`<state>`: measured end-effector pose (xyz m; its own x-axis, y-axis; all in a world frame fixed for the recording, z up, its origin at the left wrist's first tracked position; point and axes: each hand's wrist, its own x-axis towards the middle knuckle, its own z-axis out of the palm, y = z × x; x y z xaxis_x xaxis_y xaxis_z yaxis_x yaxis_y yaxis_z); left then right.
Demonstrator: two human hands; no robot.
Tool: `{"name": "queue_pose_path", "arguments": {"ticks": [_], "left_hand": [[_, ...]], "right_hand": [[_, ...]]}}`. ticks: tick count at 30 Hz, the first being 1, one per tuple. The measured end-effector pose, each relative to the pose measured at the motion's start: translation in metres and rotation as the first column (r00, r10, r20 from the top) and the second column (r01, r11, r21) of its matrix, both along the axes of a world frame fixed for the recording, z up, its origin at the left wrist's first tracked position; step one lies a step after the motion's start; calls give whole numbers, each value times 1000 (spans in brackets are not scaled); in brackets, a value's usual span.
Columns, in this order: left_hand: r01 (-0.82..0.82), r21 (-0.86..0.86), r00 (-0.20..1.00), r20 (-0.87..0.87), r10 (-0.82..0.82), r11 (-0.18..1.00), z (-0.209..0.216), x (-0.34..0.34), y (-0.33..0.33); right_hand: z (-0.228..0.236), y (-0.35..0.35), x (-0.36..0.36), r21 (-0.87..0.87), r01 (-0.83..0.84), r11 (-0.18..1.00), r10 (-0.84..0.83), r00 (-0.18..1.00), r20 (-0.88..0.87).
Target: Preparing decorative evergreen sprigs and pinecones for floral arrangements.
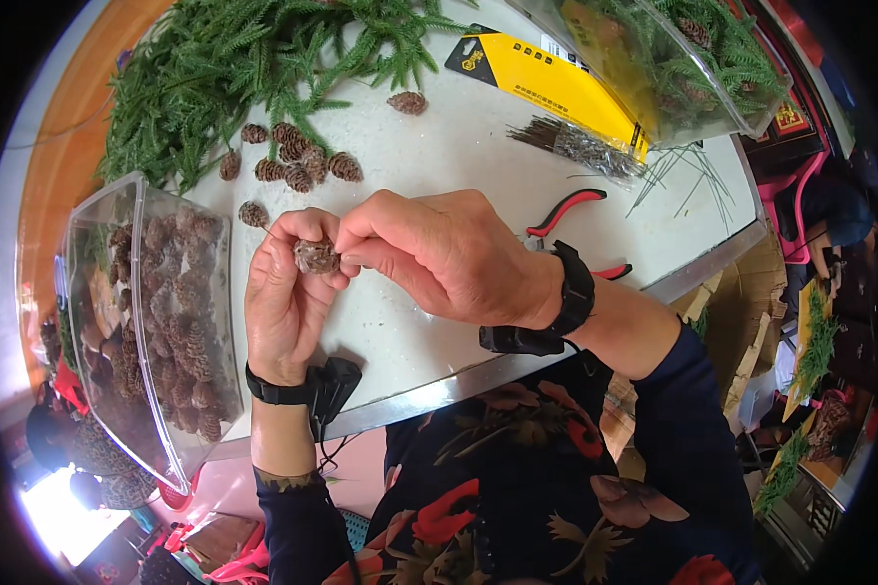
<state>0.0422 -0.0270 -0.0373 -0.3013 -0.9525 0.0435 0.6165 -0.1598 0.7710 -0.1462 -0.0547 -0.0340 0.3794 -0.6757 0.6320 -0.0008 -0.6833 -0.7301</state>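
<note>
A small brown pine cone [316, 256] is held between the thumb and fingers of my left hand [285, 304], above the white table [410, 341]. My right hand [449, 255] comes in from the right with thumb and forefinger pinched together against the cone's right side. Whatever lies in that pinch is too small or hidden to make out. Several loose pine cones [298, 177] lie just beyond my left hand. Pliers with red and black handles [568, 210] rest on the table, partly covered by my right wrist.
A clear bin of pine cones [180, 322] stands at the left. Green artificial fir branches [224, 78] are heaped at the far left. Toward the far right are a yellow card package [546, 83], bundled dark wires [576, 141], loose green wires [688, 175] and a clear bin of greenery [717, 73].
</note>
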Motion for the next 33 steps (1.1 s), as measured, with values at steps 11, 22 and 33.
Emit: {"name": "queue_pose_path", "arguments": {"ticks": [11, 22, 33], "left_hand": [[-161, 30, 984, 83, 159, 986, 4, -9, 2], [-94, 29, 990, 113, 90, 995, 1, -5, 2], [-69, -61, 954, 287, 84, 996, 3, -4, 5]], "right_hand": [[4, 1, -2, 129, -22, 991, 31, 997, -68], [-1, -5, -6, 134, -39, 990, 44, 998, -37], [2, -10, -11, 108, -26, 994, 36, 995, -92]]}}
